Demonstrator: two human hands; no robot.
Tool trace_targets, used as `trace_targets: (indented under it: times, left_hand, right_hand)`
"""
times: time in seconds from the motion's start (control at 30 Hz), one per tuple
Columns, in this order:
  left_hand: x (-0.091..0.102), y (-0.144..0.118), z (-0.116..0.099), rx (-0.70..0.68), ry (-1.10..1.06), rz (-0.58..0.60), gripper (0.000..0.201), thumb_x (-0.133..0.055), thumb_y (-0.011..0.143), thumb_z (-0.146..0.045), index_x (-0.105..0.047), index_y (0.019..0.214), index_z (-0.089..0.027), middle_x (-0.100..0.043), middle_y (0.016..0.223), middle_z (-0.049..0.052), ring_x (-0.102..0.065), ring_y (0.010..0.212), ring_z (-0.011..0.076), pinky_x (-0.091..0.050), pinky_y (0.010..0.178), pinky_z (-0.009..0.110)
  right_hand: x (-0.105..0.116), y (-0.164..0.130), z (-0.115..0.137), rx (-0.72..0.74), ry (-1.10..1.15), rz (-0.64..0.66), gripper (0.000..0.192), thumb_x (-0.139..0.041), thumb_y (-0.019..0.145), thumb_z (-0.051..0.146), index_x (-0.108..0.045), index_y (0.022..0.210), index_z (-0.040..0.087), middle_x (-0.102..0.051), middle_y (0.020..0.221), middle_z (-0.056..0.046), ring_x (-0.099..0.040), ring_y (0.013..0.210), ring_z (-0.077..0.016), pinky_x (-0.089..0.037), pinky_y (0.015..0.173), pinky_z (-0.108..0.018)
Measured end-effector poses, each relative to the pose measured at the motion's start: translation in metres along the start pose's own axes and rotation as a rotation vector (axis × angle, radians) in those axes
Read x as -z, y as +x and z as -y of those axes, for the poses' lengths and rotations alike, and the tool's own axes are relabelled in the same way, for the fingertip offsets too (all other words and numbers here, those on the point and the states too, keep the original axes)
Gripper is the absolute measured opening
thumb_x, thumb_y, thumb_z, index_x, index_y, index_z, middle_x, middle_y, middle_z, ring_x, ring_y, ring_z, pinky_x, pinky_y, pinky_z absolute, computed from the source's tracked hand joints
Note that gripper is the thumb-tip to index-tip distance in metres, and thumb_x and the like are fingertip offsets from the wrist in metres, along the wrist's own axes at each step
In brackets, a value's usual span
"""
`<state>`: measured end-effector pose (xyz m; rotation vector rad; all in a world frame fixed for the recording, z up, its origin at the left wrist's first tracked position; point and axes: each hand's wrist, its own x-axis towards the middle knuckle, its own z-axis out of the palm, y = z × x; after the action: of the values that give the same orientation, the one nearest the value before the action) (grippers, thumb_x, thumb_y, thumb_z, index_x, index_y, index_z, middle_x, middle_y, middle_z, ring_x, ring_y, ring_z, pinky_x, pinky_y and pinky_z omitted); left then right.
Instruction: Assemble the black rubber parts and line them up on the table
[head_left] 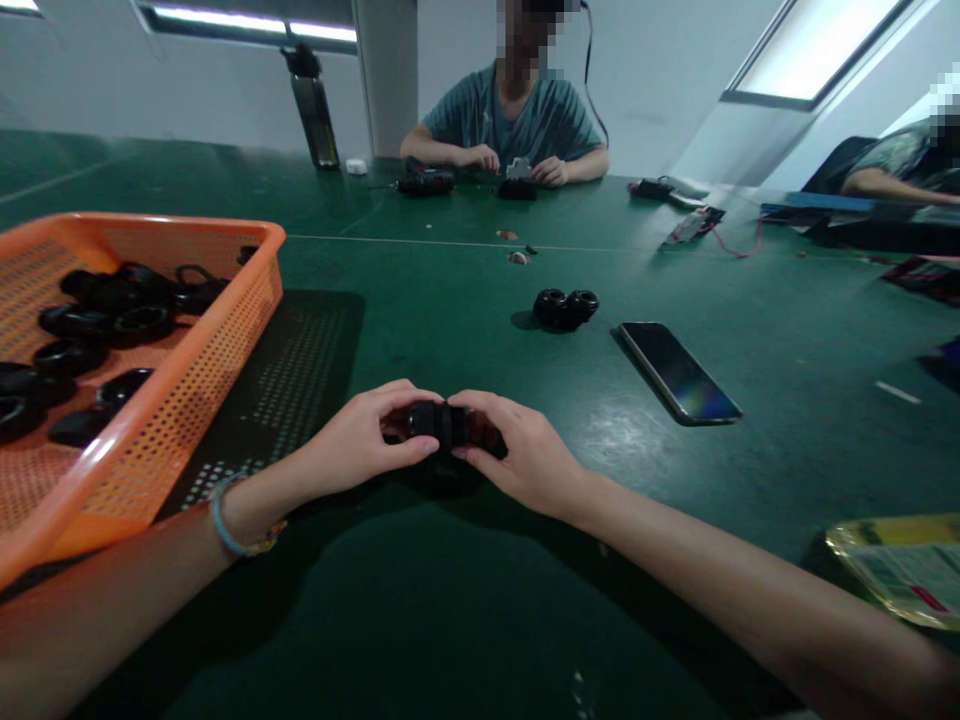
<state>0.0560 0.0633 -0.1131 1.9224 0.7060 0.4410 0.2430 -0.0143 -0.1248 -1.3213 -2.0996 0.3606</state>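
My left hand point(367, 440) and my right hand point(517, 455) meet just above the green table point(450, 620), both gripping one small black round part point(441, 424) between thumbs and fingertips. The fingers hide most of the part. A blue band circles my left wrist. To the left stands an orange perforated basket point(225, 330) with several black ring-shaped parts point(112, 310) in it. Farther out on the table lie two joined black round parts point(566, 307).
A dark phone point(679, 372) lies face up to the right. A yellow packet point(900, 565) sits at the right edge. Across the table a seated person point(517, 120) handles small items; another person point(900, 165) sits far right. A metal bottle point(315, 115) stands at the back.
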Motion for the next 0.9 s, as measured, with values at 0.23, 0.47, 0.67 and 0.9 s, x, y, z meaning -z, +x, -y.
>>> trace_targets:
  times: [0.23, 0.47, 0.67, 0.9]
  left_hand:
    - [0.0002, -0.0002, 0.0011, -0.003, 0.024, 0.002, 0.035, -0.059, 0.070, -0.034, -0.059, 0.100, -0.016, -0.051, 0.090, 0.001, -0.056, 0.076, 0.0157, -0.049, 0.067, 0.029]
    - [0.0003, -0.0004, 0.0001, -0.003, 0.030, 0.005, 0.036, -0.059, 0.071, -0.034, -0.059, 0.101, -0.015, -0.050, 0.089, 0.001, -0.056, 0.073, 0.0146, -0.048, 0.064, 0.027]
    - [0.0001, -0.0005, -0.0021, 0.001, 0.013, -0.002, 0.034, -0.060, 0.070, -0.032, -0.059, 0.100, -0.016, -0.051, 0.089, 0.001, -0.055, 0.073, 0.0140, -0.048, 0.063, 0.025]
    - [0.0002, -0.0005, -0.0029, 0.003, 0.010, 0.001, 0.033, -0.061, 0.070, -0.033, -0.060, 0.098, -0.016, -0.051, 0.089, 0.001, -0.055, 0.072, 0.0136, -0.048, 0.062, 0.024]
  right_hand:
    - [-0.0005, -0.0002, 0.0001, -0.006, 0.006, 0.006, 0.041, -0.059, 0.077, 0.009, -0.044, 0.113, 0.019, -0.064, 0.102, -0.006, -0.061, 0.084, -0.0169, -0.050, 0.072, -0.031]
    - [-0.0004, 0.0002, 0.0005, -0.024, 0.013, 0.018, 0.039, -0.058, 0.077, 0.010, -0.044, 0.113, 0.019, -0.064, 0.099, -0.005, -0.061, 0.083, -0.0171, -0.050, 0.070, -0.031]
    - [-0.0003, 0.0003, -0.0006, -0.023, 0.023, 0.020, 0.038, -0.057, 0.079, 0.012, -0.043, 0.113, 0.020, -0.064, 0.098, -0.005, -0.061, 0.082, -0.0166, -0.050, 0.070, -0.030]
    - [-0.0007, -0.0003, -0.0005, -0.022, 0.027, 0.026, 0.036, -0.057, 0.080, 0.014, -0.044, 0.114, 0.019, -0.064, 0.092, -0.004, -0.061, 0.077, -0.0159, -0.050, 0.067, -0.030]
